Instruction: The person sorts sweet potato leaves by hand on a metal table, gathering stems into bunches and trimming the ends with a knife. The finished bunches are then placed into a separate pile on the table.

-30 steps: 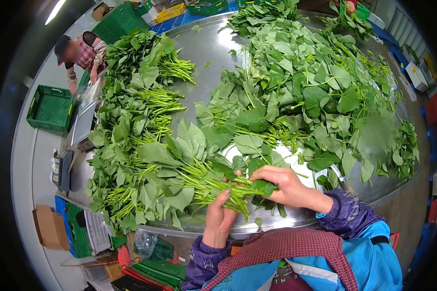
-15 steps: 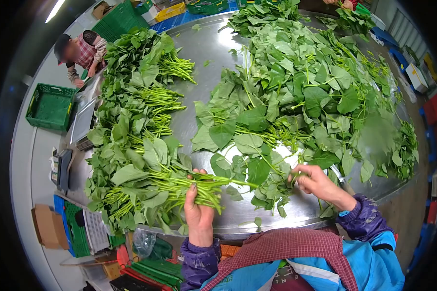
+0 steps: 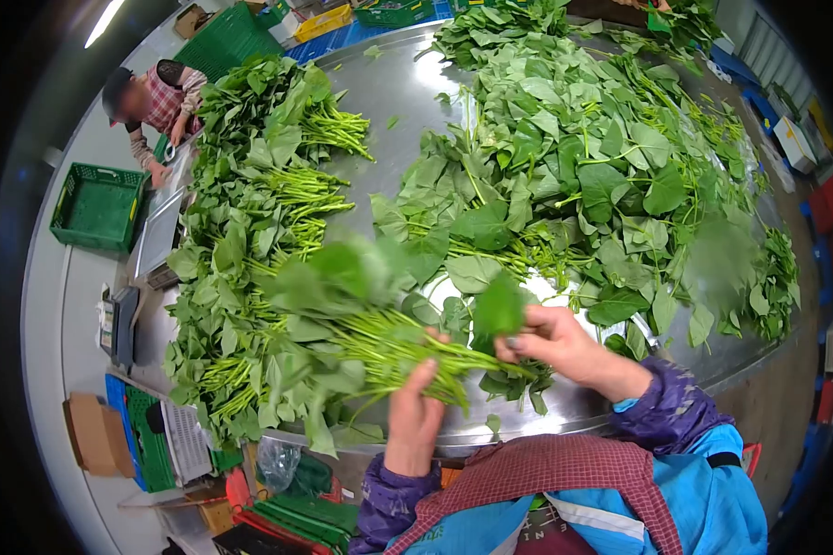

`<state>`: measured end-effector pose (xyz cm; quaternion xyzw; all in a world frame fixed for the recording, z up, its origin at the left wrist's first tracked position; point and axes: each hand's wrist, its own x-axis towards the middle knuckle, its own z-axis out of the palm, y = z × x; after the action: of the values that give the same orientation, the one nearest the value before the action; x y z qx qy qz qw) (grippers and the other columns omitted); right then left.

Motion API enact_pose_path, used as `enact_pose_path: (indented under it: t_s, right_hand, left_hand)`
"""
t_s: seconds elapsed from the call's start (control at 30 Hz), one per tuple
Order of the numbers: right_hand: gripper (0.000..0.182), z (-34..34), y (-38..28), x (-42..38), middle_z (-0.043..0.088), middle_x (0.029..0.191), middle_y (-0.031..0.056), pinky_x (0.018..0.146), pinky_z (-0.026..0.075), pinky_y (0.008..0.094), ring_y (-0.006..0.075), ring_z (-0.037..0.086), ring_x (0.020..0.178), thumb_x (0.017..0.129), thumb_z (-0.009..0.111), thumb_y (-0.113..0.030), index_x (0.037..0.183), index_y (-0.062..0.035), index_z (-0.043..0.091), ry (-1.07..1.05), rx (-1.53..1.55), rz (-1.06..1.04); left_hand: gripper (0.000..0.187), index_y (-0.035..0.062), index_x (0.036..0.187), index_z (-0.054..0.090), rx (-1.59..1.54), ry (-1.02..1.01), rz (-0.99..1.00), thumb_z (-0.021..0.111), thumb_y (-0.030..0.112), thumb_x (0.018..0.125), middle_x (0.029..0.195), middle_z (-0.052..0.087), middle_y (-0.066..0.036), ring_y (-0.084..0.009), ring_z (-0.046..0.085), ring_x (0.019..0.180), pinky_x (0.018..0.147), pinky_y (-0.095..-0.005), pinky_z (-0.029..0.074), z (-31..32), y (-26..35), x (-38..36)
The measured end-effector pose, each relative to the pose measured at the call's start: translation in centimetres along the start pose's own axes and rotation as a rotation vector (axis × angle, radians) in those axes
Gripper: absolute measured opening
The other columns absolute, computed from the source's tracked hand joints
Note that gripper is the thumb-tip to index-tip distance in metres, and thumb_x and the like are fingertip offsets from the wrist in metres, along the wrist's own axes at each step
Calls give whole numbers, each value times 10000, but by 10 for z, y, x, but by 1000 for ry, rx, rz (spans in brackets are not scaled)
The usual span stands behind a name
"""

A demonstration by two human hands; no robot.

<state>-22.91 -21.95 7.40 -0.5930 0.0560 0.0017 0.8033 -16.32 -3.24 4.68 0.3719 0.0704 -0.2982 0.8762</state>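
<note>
My left hand [image 3: 415, 416] is closed around a bunch of leafy green stems [image 3: 389, 347] above the table's near edge. Its leaves fan out to the left and are partly blurred, while the cut stem ends point right. At those ends, my right hand [image 3: 565, 347] is pinched, with a green leaf [image 3: 500, 305] upright at its fingertips. How the leaf joins a stem is hidden by the fingers. Beyond my left hand, a row of bundled greens [image 3: 301, 199] lies with stems facing right. A large loose heap of greens [image 3: 565, 157] spreads beyond my right hand.
The greens lie on a shiny metal table [image 3: 389, 79] with a rounded rim. At the far left a co-worker [image 3: 162, 106] stands near a green crate [image 3: 97, 205] and a scale [image 3: 118, 324]. Green crates and a cardboard box [image 3: 95, 435] sit lower left.
My left hand has moved right with the bunch, whose leaves have swung. My right hand has come left to the stem ends. The co-worker's hand has shifted slightly.
</note>
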Motion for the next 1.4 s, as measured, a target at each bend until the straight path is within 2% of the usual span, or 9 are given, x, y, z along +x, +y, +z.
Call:
enact_pose_path:
  t_s: [0.13,0.2,0.27,0.4,0.7,1.03,1.13,1.27,1.4]
  right_hand:
    - [124,-45,0,-18,557,720,9,575,381,205,49,482,646,857,491,-138,900,-28,529,-313,-259,401]
    - [217,-53,3,-17,573,766,39,617,409,233,95,522,660,835,531,-178,1017,-61,531,-370,-607,373]
    - [322,-44,16,-16,581,830,69,635,437,283,160,561,686,809,564,-213,1105,-95,516,-195,-906,-297]
    - [245,3,2,-11,599,738,102,557,452,331,242,586,622,820,542,-185,1042,-83,530,-269,-508,177]
    - [186,-3,33,9,601,709,111,548,463,404,305,585,647,805,533,-271,931,-143,582,-288,-1003,-186]
    - [77,-78,73,92,525,668,114,487,461,374,282,585,585,714,527,-131,710,-57,546,349,-1725,-365]
    - [110,-75,55,86,540,694,119,511,458,385,268,586,584,722,538,-166,715,-57,547,297,-1538,-371]
    - [162,-57,-17,69,487,560,3,429,356,223,80,441,453,802,561,-212,753,-58,552,248,-170,40]
    - [162,-62,3,55,466,580,-33,412,329,186,35,416,448,831,542,-185,763,-38,538,230,-211,119]
  left_hand:
    - [342,80,1092,452,-282,-110,28,548,31,768,1144,478,-46,-202,445,1087,911,-373,399,-24,22,10]
    - [345,94,1092,455,-267,-74,43,554,35,767,1144,478,-33,-188,453,1070,903,-368,402,-23,24,9]
    - [372,85,1113,443,-184,-52,46,565,38,765,1136,491,-43,-197,468,1072,914,-380,399,-22,21,7]
    - [493,8,1203,355,-8,-25,44,560,18,755,1216,438,-124,-241,446,1105,951,-406,370,-4,9,5]
    - [382,43,1118,419,-214,-136,-198,569,127,777,896,506,-64,-251,499,952,910,-387,396,-15,-1,3]
    - [558,34,1248,289,-427,-156,14,558,52,759,976,465,5,-121,489,848,861,-324,376,-25,20,2]
    - [599,58,1259,285,-392,-187,55,588,51,743,967,448,16,-126,482,855,883,-338,379,-27,19,0]
    - [513,111,1177,346,-382,-226,106,581,11,732,952,440,10,-127,476,861,892,-331,357,-21,22,-3]
    - [456,130,1100,373,-397,-240,104,588,-3,721,951,438,4,-136,470,870,911,-344,350,-12,25,0]
